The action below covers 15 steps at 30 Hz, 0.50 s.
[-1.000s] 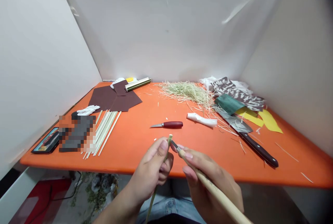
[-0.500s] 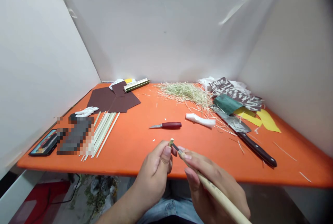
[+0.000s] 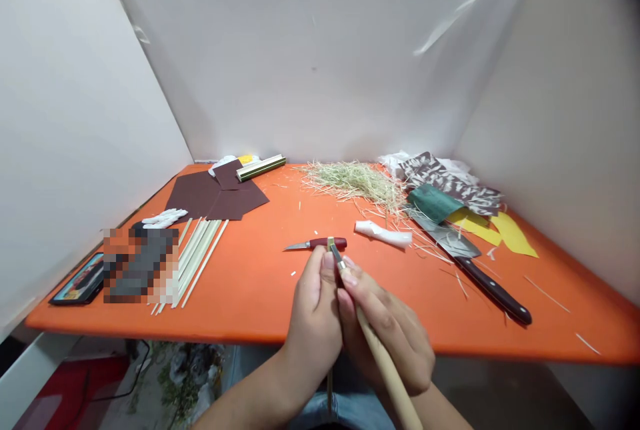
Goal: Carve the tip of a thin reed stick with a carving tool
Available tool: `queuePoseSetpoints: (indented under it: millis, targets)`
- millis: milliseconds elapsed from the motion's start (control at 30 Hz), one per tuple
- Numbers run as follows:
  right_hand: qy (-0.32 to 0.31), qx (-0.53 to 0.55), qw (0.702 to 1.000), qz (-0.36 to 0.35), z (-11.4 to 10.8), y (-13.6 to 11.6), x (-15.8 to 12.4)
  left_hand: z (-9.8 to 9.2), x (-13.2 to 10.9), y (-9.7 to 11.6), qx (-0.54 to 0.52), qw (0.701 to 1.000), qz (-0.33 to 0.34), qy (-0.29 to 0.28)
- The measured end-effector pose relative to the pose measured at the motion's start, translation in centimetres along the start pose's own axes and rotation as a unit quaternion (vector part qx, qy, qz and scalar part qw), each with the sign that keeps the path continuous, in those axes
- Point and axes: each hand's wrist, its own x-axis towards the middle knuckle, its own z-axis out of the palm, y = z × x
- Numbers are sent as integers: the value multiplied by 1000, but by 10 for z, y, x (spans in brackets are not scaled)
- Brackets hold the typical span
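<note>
Both hands have drawn closer together since the earlier frame, fingers now almost meeting, with the work lifted higher in view. The left hand [image 3: 315, 327] is curled shut around a thin bamboo strip [image 3: 329, 383], which stands upright through the fist with its pale tip showing above the fingers. The right hand [image 3: 385, 333] pinches a long-handled wooden carving tool [image 3: 385, 370] close to its small dark blade [image 3: 336, 257], set against that tip. Paring looks to be the step in hand — the next stroke calls for steady thumb pressure behind the blade. Just beyond the left hand, a red-handled knife [image 3: 317, 243] lies on the orange bench [image 3: 250, 313]; a white cloth [image 3: 383, 234] lies beyond the right hand.
</note>
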Motion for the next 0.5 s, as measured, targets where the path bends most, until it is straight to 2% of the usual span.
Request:
queuePoseSetpoints:
  millis: [233,400,500]
  targets:
    - [53,-7,999,5,15,16,7,13,21,-1,-34,999,-4,7]
    - [54,-15,998,3,18,19,9,13,28,-5,-52,998,-25,5]
    - [30,-29,998,46,14,17,8,9,26,-6,-42,998,-50,-12]
